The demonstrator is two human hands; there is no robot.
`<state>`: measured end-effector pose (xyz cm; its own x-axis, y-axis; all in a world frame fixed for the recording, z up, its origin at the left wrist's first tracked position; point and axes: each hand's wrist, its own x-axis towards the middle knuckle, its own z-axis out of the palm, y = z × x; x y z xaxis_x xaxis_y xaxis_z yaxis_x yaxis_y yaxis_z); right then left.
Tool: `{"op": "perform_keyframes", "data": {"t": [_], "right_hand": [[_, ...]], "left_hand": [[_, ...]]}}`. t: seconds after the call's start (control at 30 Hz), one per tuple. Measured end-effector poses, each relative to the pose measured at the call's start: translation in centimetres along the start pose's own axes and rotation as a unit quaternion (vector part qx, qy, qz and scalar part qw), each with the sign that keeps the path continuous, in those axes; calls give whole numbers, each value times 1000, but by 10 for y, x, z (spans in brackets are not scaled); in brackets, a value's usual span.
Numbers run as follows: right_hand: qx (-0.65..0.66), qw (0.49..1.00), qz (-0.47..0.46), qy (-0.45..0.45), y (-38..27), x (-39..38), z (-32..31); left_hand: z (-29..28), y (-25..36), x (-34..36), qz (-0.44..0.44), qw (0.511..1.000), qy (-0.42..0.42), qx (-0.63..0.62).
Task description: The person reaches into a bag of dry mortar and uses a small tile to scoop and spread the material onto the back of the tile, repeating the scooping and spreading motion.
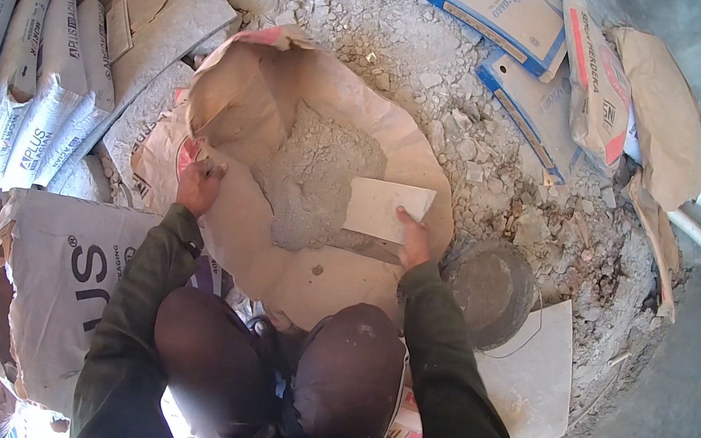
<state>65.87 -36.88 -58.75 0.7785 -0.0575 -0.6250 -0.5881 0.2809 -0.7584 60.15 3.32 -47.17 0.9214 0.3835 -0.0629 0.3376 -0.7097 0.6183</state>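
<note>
Wrinkled brown paper from a torn-open sack forms a rough bowl around grainy grey powder. Chunky, chalky rubble lies beyond, and a round, dusty bucket stands just beside the sack's right edge. The left hand pinches the sack's left rim; the right hand grips a tile by its near right corner. The tile, flat, pale and rectangular, is at the powder's right side.

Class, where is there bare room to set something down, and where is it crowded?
Mostly bare: the pale board, bordered by bucket, right sleeve and rubble; the near side of the paper bag, between grey powder and knees. Crowded: left, where upright sacks stand packed; upper right, where blue-edged boxes and a sack lie.
</note>
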Motion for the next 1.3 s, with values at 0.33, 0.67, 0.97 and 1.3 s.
{"op": "perform_keyframes", "data": {"t": [0.33, 0.67, 0.97, 1.3], "right_hand": [[110, 992, 37, -43, 4, -12, 41], [178, 981, 56, -51, 34, -11, 55], [177, 984, 33, -11, 2, -56, 7], [271, 960, -48, 44, -72, -154, -57]], "left_hand": [[0, 52, 74, 78, 995, 45, 51], [-18, 57, 91, 21, 997, 41, 63], [-11, 47, 63, -65, 996, -32, 57], [-26, -56, 85, -61, 980, -51, 184]]}}
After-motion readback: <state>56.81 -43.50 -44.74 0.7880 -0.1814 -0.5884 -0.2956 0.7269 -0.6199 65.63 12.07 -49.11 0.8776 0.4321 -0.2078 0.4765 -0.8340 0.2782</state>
